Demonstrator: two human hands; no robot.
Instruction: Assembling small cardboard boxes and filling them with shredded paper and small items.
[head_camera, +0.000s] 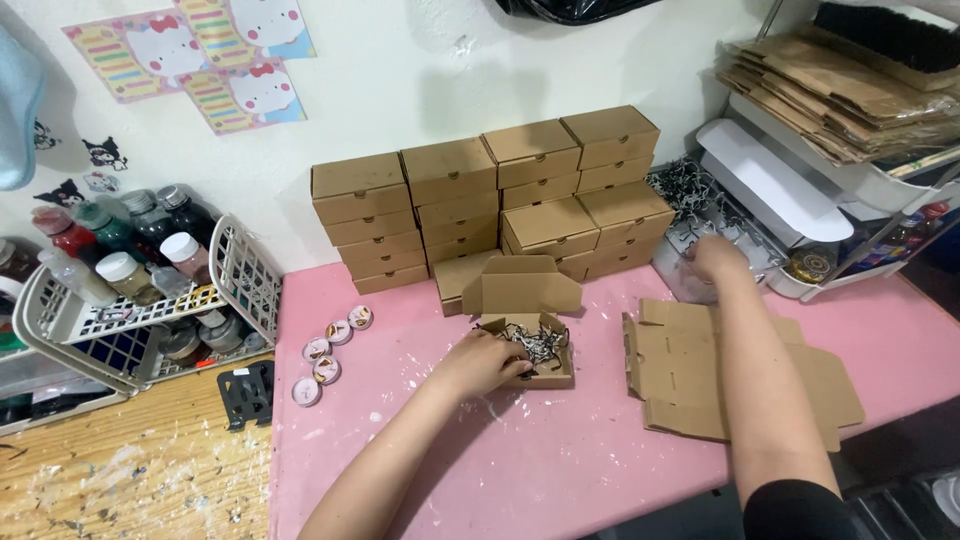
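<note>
Two hands pack a small cardboard box on a pink table.

The left hand rests with curled fingers on the shredded paper inside the open box, which stands at the table middle. The right hand reaches into a clear container of shreds; I cannot tell its grip. Flat cardboard sheets lie just beside the box.

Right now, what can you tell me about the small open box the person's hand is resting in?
The open box is small, brown corrugated cardboard, sitting flat on the pink table in front of the stacked closed boxes. Its hinged lid stands up at the back, flaps showing. Inside lies crinkled shredded paper, black and white. The left hand rests at its near left edge, fingers on the filling. A flat unfolded box blank lies apart to its right.
</note>
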